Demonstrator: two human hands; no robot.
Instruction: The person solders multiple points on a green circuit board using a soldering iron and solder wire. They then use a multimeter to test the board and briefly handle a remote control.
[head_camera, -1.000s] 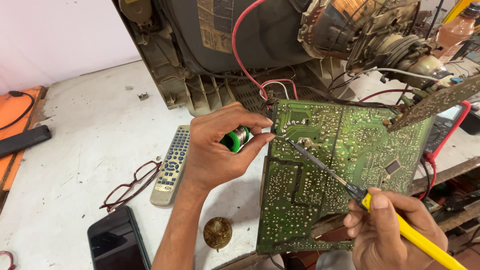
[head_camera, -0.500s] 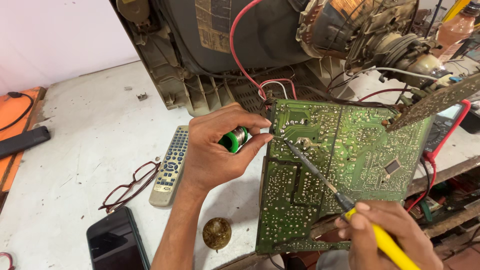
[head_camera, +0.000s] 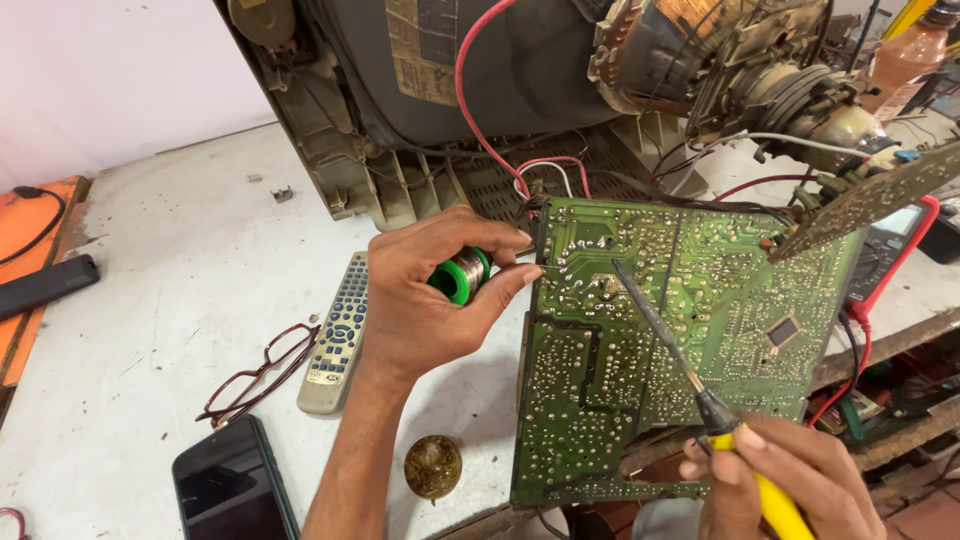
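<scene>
The circuit board (head_camera: 690, 330) is glossy green with dull silver solder spots. The soldering iron (head_camera: 700, 400) has a dark metal shaft and yellow plastic handle. The bench (head_camera: 170, 240) is rough, stained white.

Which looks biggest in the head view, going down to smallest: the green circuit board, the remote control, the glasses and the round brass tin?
1. Green circuit board, by far.
2. Remote control and glasses: they look alike in length, so I won't rank them.
3. Round brass tin, the smallest.
</scene>
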